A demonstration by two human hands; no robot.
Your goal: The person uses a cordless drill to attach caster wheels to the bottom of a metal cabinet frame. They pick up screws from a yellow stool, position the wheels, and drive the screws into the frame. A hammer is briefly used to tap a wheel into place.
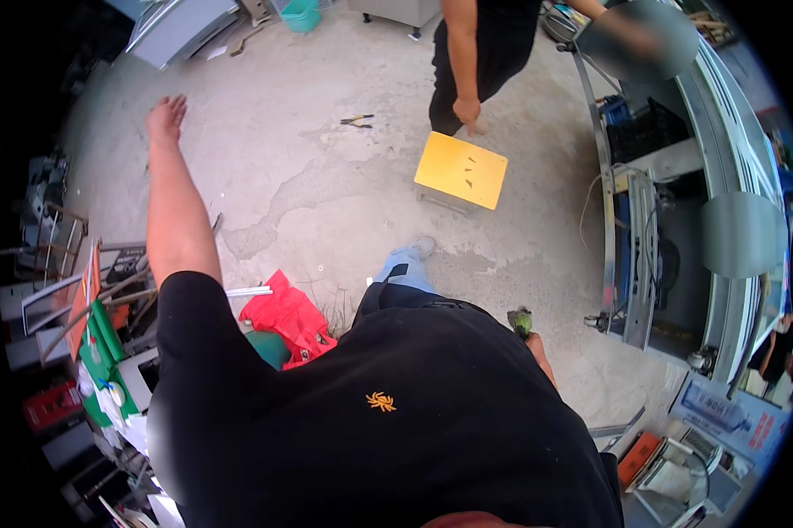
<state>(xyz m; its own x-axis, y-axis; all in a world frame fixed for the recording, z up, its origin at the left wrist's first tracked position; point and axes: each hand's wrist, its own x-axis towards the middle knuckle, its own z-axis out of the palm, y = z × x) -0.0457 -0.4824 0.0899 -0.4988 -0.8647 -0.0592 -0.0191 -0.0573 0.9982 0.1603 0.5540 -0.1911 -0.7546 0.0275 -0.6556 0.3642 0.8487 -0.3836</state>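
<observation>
Green-handled tool (520, 322) sits in the right hand (533, 345) at four o'clock, by the hip; the grip is closed round it, fingers mostly hidden. Left hand (166, 117) is flung out at ten o'clock, fingers spread, holding nothing. Looks like a carrying step; next calls for steady footing on the concrete floor (308, 167).

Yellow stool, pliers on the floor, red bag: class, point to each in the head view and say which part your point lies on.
yellow stool (460, 170): head view, middle of its square seat.
pliers (358, 120): head view, where the handles meet.
red bag (289, 317): head view, middle of the crumpled plastic.
</observation>
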